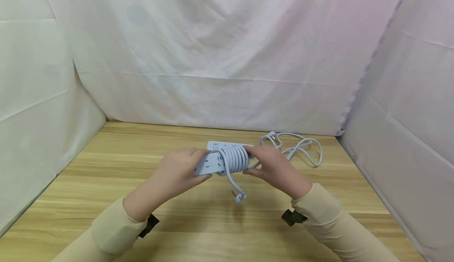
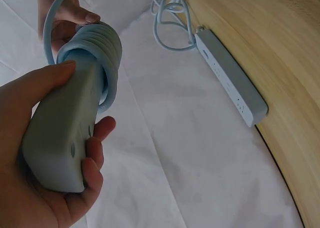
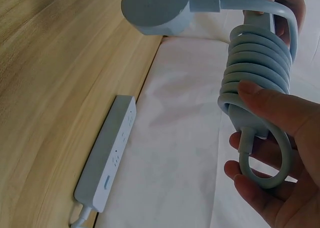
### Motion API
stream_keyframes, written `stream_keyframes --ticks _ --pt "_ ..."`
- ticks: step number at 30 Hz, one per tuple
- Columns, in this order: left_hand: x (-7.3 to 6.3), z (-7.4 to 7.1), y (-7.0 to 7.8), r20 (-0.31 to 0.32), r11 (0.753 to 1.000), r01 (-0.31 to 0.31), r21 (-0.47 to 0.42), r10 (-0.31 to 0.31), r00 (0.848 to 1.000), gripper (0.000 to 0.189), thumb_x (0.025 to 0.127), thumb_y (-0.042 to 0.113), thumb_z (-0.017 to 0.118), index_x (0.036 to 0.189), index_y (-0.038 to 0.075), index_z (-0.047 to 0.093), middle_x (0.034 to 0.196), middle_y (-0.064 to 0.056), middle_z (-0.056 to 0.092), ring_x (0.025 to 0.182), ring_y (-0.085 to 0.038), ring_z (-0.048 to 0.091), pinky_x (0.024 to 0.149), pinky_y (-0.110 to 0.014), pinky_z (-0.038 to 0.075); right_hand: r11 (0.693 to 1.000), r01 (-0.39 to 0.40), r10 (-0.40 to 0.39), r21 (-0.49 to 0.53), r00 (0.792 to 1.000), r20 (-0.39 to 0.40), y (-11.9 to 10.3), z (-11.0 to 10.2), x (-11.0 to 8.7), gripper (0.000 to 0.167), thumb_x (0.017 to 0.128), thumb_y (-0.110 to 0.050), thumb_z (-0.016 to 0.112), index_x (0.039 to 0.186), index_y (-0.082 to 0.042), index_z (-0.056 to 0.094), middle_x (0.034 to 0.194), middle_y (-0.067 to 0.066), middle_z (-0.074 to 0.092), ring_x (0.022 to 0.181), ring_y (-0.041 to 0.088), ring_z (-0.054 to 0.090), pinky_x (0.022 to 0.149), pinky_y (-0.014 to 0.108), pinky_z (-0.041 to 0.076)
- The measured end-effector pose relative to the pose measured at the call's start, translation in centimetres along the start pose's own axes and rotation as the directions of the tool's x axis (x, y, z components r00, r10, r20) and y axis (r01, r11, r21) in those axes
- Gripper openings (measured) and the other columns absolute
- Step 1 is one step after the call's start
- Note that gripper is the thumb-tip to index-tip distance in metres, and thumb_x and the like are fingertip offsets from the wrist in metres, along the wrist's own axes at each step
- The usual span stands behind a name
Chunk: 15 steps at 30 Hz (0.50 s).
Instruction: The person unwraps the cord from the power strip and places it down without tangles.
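Held up between both hands is a white power strip (image 1: 209,164) with its cord (image 1: 235,159) wound round it in several tight turns. My left hand (image 1: 179,170) grips the bare socket end, thumb on one side and fingers curled round the other, as the left wrist view shows. At the cord end, my right hand (image 1: 274,170) holds the strip with its thumb on the last turn (image 3: 250,90) and fingers beneath, near a small cord loop (image 3: 265,180). The plug (image 1: 239,197) dangles from the free end below the coil, above the table.
A second white power strip (image 2: 232,77) lies on the wooden table (image 1: 142,144) behind the held one. Its loose cord (image 1: 319,151) and plug (image 1: 272,135) spread to the right. White cloth (image 1: 213,57) encloses the table at the back and sides.
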<state>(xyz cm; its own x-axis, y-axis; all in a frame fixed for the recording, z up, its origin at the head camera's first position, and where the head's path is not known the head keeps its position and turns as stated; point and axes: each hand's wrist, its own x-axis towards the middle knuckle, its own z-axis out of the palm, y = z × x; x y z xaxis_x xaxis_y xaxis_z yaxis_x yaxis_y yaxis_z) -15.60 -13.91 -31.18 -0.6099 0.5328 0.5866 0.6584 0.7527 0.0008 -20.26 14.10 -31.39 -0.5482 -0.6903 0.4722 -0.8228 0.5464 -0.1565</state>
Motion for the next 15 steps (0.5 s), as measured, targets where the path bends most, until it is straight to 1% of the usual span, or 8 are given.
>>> stream_keyframes --ticks 2,5,7,9,13,15 --pt "0.3 -0.1 0.2 0.037 0.999 0.017 0.033 -0.018 0.999 0.049 0.072 0.036 0.083 0.107 0.007 0.065 0.087 -0.002 0.067 0.07 -0.016 0.061 0.055 -0.032 0.049 1.0 0.005 -0.005 -0.006 1.0 -0.011 -0.1 0.0 0.0 0.061 0.067 -0.015 0.091 0.121 -0.004 0.063 0.103 0.003 0.07 0.091 0.018 0.065 0.08 0.035 0.051" --pt "0.6 -0.2 0.5 0.099 0.996 0.043 0.079 -0.051 0.994 0.052 0.073 0.042 0.083 0.109 0.008 0.065 0.088 -0.002 0.067 0.07 -0.016 0.062 0.053 -0.032 0.048 1.0 0.014 -0.015 -0.025 0.999 -0.031 -0.3 -0.1 0.0 0.063 0.066 -0.015 0.091 0.12 -0.003 0.063 0.102 0.005 0.07 0.09 0.019 0.065 0.081 0.036 0.051" --pt "0.8 -0.1 0.7 0.123 0.993 0.05 0.103 -0.063 0.99 0.056 0.072 0.045 0.083 0.11 0.01 0.064 0.088 -0.001 0.068 0.071 -0.016 0.062 0.052 -0.031 0.047 0.999 0.023 -0.025 -0.045 0.999 -0.04 -0.4 -0.1 0.1 0.063 0.065 -0.016 0.091 0.12 -0.003 0.063 0.1 0.004 0.07 0.089 0.019 0.065 0.081 0.037 0.051" --pt "0.8 0.0 0.8 0.118 0.992 0.041 0.118 -0.055 0.992 0.058 0.069 0.047 0.084 0.109 0.011 0.064 0.088 -0.001 0.069 0.069 -0.016 0.062 0.051 -0.031 0.046 0.997 0.037 -0.04 -0.067 0.998 -0.041 -0.7 0.0 0.1 0.062 0.065 -0.017 0.092 0.119 -0.002 0.063 0.099 0.004 0.07 0.087 0.019 0.065 0.08 0.037 0.051" --pt "0.9 0.5 1.0 0.055 0.99 0.003 0.141 -0.011 0.998 0.058 0.066 0.048 0.086 0.104 0.01 0.064 0.083 -0.001 0.068 0.064 -0.017 0.062 0.048 -0.032 0.046 0.993 0.065 -0.069 -0.098 0.997 -0.037 -1.3 -0.1 0.1 0.062 0.067 -0.021 0.091 0.119 -0.003 0.062 0.099 0.003 0.071 0.087 0.018 0.066 0.079 0.038 0.051" --pt "1.0 0.6 1.1 0.041 0.988 -0.003 0.152 -0.003 0.999 0.055 0.067 0.047 0.085 0.102 0.009 0.064 0.081 -0.001 0.068 0.062 -0.017 0.061 0.047 -0.032 0.047 0.993 0.063 -0.067 -0.104 0.997 -0.034 -1.7 -0.1 0.1 0.062 0.069 -0.023 0.09 0.121 -0.003 0.062 0.101 0.003 0.071 0.089 0.018 0.066 0.08 0.038 0.052"
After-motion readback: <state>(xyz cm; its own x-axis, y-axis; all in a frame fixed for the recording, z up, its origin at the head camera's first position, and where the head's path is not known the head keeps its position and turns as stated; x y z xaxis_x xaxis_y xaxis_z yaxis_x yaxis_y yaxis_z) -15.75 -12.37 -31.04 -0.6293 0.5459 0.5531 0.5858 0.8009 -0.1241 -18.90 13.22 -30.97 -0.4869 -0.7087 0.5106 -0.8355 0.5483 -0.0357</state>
